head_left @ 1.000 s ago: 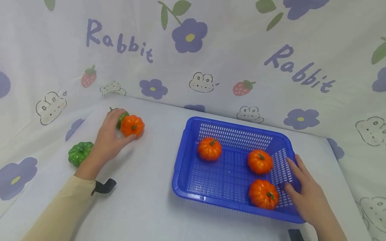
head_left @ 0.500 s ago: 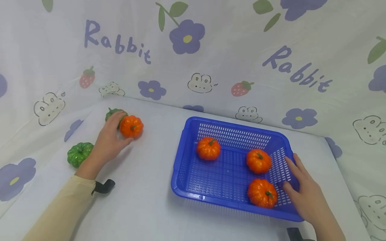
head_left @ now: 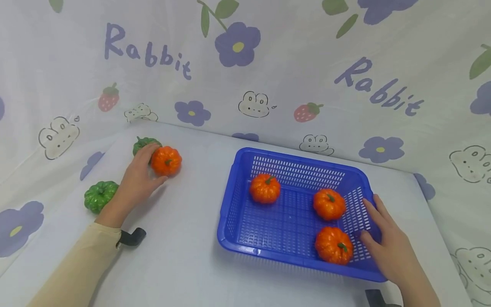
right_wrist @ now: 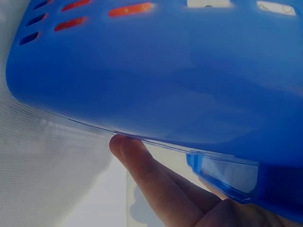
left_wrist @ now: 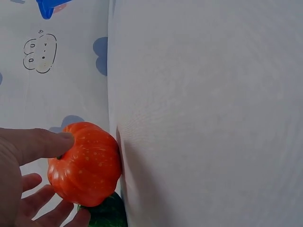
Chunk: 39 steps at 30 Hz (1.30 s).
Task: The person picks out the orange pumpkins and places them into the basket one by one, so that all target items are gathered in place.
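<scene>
An orange toy pumpkin (head_left: pixel 166 161) stands on the white table at the left. My left hand (head_left: pixel 138 179) holds it, thumb on the near side and fingers round the far side; in the left wrist view the thumb lies on the pumpkin (left_wrist: pixel 87 165) by its stem. Just behind is a green pumpkin (head_left: pixel 142 143), partly covered by the fingers. Another green pumpkin (head_left: pixel 100 196) sits beside my left wrist. My right hand (head_left: pixel 395 247) grips the right rim of a blue plastic basket (head_left: pixel 226 204), thumb inside and fingers outside.
Inside the basket lie three orange pumpkins: one at the left (head_left: pixel 265 188), two at the right, far (head_left: pixel 329 204) and near (head_left: pixel 334 245). A white printed cloth (head_left: pixel 215 85) rises behind the table. Black straps with camera mounts (head_left: pixel 132 237) sit at the wrists.
My left fingers have drawn slightly closer round the orange pumpkin, leaving more of the green one behind it showing. The right hand and basket stay put; the head view shifts a little.
</scene>
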### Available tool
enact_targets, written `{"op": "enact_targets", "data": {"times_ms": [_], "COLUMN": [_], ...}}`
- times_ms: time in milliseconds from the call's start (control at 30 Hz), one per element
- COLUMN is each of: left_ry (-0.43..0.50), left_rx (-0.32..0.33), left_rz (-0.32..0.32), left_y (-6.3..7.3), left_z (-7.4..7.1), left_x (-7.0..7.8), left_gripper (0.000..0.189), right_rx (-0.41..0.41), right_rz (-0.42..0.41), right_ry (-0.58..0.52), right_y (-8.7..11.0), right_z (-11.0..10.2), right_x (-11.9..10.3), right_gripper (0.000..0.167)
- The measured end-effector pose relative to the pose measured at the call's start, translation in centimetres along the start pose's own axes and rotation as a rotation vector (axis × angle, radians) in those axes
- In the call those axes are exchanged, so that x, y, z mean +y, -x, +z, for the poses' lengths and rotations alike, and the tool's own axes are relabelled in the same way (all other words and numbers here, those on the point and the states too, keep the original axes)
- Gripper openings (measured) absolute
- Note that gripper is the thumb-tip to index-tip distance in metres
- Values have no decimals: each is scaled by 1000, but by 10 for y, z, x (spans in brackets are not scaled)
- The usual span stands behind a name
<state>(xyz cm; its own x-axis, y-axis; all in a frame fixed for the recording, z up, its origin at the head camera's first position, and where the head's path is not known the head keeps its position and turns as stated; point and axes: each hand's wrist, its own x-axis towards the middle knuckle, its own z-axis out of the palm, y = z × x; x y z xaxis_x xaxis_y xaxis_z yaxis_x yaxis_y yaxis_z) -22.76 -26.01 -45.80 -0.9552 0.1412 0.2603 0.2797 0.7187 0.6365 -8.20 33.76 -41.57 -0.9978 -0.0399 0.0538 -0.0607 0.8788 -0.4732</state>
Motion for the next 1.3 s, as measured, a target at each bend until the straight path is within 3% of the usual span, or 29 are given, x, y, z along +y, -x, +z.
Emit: {"op": "enact_targets", "data": {"times_ms": [567, 967, 1300], "left_ry": [6, 118, 147], "left_rx": [-46, -209, -265], "left_rz": [-20, -103, -107], "left_y": [-8, -9, -7], "left_z": [3, 9, 11], "left_x": [-9, -10, -8], "left_gripper": [85, 84, 83], "right_rx": [-19, -11, -2], "right_rz": [36, 26, 17], "right_ry": [11, 2, 2], "right_y": [-1, 0, 0], "right_z": [-1, 0, 0], "right_x": [-3, -3, -2], "right_gripper": [80, 80, 80]}}
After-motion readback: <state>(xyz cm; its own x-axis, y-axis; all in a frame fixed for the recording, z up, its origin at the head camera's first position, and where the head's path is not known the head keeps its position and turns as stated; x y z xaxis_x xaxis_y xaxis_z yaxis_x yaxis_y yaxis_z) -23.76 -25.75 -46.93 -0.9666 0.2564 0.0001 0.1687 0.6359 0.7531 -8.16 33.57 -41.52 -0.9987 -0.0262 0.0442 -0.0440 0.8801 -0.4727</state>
